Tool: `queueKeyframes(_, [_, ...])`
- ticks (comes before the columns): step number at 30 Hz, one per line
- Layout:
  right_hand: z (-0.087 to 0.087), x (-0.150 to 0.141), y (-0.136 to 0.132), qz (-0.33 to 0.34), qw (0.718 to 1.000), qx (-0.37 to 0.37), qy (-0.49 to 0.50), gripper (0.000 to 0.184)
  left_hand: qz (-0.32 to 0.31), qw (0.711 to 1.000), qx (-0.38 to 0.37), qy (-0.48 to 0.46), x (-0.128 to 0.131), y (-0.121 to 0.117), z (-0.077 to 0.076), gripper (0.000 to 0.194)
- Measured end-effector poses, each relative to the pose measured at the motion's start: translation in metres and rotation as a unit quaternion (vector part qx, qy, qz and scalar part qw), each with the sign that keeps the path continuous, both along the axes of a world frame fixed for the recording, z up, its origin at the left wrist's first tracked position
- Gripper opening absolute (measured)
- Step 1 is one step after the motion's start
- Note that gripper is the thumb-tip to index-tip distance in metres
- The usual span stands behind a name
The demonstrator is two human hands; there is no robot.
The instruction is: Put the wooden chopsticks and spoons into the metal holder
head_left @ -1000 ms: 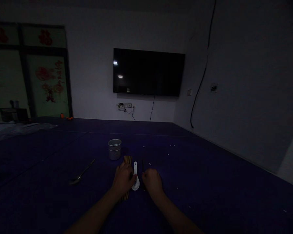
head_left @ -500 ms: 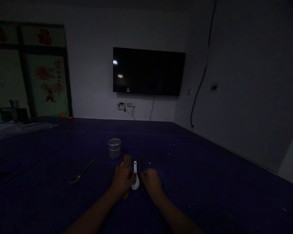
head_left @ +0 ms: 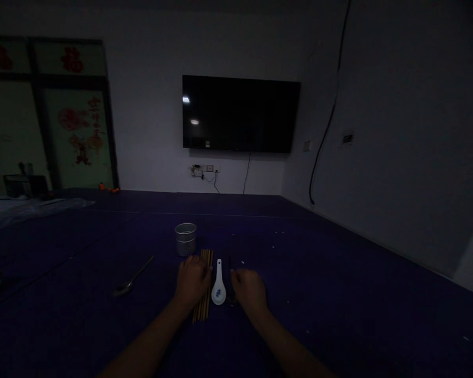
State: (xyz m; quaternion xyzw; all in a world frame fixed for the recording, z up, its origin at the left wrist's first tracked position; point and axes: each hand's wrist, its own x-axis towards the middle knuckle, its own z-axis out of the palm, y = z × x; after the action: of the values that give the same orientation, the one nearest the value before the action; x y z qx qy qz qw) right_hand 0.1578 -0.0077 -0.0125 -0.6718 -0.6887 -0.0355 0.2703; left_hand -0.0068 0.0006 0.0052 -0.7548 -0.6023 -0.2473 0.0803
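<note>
I am resting my half-curled left hand (head_left: 191, 276) over the chopsticks (head_left: 203, 308) and curled right hand (head_left: 249, 287) at a dark utensil (head_left: 229, 262), gripping or not I cannot tell, both already lying alongside the white spoon (head_left: 218, 294), while the metal spoon (head_left: 123, 288) and cup (head_left: 185, 242) are sitting outside that row.

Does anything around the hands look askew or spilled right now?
Yes, two things: small white bits are scattered on the purple surface beyond and beside the right hand, like litter; I can't tell what they are. The metal spoon lies slanted, left of the near-parallel chopsticks and white spoon.
</note>
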Motion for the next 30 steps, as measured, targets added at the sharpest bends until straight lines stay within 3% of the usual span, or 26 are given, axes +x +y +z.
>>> queueKeyframes(7, [0.011,0.006,-0.014,0.018,0.999,0.042,0.027,0.039,0.194,0.978,-0.039,0.062,-0.040,0.009,0.018,0.034])
queueKeyframes(14, [0.011,-0.003,-0.021,0.057,0.996,0.055,0.038,0.040,0.309,0.947,-0.035,0.083,-0.080,0.017,0.010,0.035])
queueKeyframes(19, [0.009,-0.005,-0.023,0.076,0.995,0.042,0.048,0.041,0.336,0.938,-0.067,0.062,-0.090,0.020,0.005,0.039])
queueKeyframes(24, [0.011,-0.003,-0.023,0.077,0.994,0.047,0.060,0.039,0.324,0.939,-0.113,0.036,-0.095,0.020,0.009,0.039])
queueKeyframes(30, [0.010,-0.002,-0.021,0.077,0.995,0.046,0.054,0.041,0.297,0.951,-0.084,0.027,-0.101,0.021,0.004,0.039])
